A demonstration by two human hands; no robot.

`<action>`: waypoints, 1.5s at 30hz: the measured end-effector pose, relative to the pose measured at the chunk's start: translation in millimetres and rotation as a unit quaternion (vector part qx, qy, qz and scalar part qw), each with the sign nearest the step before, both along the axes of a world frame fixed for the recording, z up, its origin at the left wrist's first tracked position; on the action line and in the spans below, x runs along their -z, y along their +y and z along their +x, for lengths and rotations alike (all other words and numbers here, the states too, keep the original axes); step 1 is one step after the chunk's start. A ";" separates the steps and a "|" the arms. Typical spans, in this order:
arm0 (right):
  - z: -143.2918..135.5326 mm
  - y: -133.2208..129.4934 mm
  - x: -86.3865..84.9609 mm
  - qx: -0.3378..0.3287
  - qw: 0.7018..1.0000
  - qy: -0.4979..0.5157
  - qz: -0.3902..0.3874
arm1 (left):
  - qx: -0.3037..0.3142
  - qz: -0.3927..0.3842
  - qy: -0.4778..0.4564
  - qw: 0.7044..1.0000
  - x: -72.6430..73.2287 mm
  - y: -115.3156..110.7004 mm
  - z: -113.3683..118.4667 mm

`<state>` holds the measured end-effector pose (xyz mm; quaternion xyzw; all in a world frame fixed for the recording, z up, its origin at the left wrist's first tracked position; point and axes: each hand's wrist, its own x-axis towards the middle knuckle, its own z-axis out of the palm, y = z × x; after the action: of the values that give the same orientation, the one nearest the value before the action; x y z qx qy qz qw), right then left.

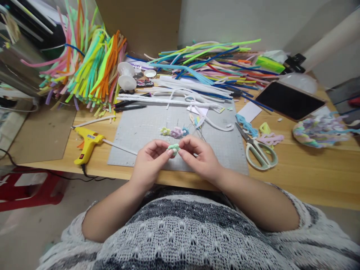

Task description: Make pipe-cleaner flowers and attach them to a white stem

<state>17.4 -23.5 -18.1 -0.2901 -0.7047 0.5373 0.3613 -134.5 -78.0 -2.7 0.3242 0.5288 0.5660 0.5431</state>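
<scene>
Between my two hands, a small green fuzzy flower (173,149) is held over the front of the grey cutting mat (230,150). My left hand (150,159) pinches its left side with thumb and fingertips, and my right hand (201,155) grips its right side the same way. Just beyond my fingers lie a yellow flower (165,131), a pink flower (176,132) and a blue flower (185,131), with thin wires near them. A white glue stick or strip (119,146) runs from the yellow glue gun (88,144) towards my left hand.
Scissors (257,150) lie right of the mat beside blue, yellow and pink twisted pieces. Further right are a dark-screened device (289,99) and a pastel bundle (317,129). White stems (180,92) and colourful pipe cleaners (202,63) cover the back. A spool (126,77) stands back left.
</scene>
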 end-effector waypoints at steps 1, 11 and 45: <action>-0.1 0.0 0.5 -0.003 1.000 -0.008 0.011 | 0.003 0.002 0.005 1.000 -0.2 -0.4 0.2; 2.0 0.4 -1.0 -0.012 0.993 -0.034 0.111 | 0.016 0.068 0.175 0.982 2.0 -4.8 -3.0; -0.1 7.0 10.3 0.018 0.992 -0.001 0.125 | -0.230 -0.107 0.663 0.704 31.9 -58.3 -168.8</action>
<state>17.4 -16.4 -28.3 -0.2555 -0.7613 0.4382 0.4039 -303.3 -136.3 -34.6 0.4238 0.8676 0.2522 -0.0639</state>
